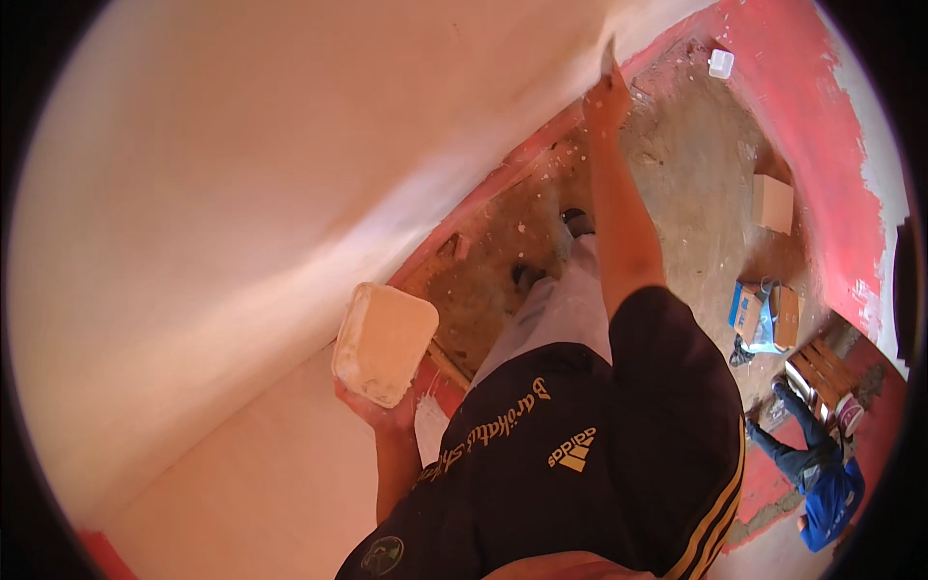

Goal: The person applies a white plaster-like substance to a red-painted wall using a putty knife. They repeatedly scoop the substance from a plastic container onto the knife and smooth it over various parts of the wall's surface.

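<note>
Far ahead, your right hand [607, 101] gripped a thin grey metal blade [607, 60] pointing away beside the cream plastered wall [290, 145]. Near left, well apart, your left hand [389, 414] held a rounded-square cream plastic container [389, 340].

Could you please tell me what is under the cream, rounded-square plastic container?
The person's bare left hand shows at the near edge of the cream, rounded-square plastic container, supporting it; the underside and any fingers beneath are covered.
</note>
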Tool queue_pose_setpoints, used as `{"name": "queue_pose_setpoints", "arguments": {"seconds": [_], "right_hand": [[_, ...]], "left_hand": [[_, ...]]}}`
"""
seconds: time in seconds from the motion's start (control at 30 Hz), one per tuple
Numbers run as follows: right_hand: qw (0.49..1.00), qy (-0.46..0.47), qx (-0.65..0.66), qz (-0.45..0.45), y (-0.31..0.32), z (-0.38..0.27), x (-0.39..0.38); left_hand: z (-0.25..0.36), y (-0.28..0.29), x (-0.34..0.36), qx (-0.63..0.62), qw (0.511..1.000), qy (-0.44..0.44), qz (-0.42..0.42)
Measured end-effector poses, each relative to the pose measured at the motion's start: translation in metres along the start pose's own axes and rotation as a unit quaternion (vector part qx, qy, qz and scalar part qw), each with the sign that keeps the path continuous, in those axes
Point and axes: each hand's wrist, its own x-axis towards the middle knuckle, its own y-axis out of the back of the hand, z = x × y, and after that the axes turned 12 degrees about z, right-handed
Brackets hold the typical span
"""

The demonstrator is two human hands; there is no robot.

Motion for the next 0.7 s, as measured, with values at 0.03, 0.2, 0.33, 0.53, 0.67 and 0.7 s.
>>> {"name": "queue_pose_setpoints", "arguments": {"seconds": [0.03,0.2,0.33,0.53,0.67,0.7], "right_hand": [[1.0,0.004,-0.013,-0.004,-0.009,-0.005,-0.02],[0.954,0.033,-0.051,-0.293,0.044,-0.039,-0.234],[0.968,0.038,-0.017,-0.249,0.076,-0.003,-0.179],[0.998,0.016,-0.062,-0.019,0.007,0.011,0.021],[0.979,0.063,-0.102,-0.166,-0.016,-0.01,-0.16],[0.961,0.06,-0.093,-0.253,-0.002,-0.018,-0.21]], "left_hand": [[0.001,0.008,0.007,-0.019,1.0,0.013,-0.01],[0.011,0.013,-0.009,-0.022,0.999,0.031,-0.019],[0.015,0.03,-0.021,-0.044,0.999,0.012,0.001],[0.009,0.028,-0.005,-0.04,0.999,0.013,-0.025],[0.002,0.007,0.015,-0.011,0.998,0.031,0.047],[0.0,0.007,0.021,-0.009,0.998,0.029,0.047]]}}
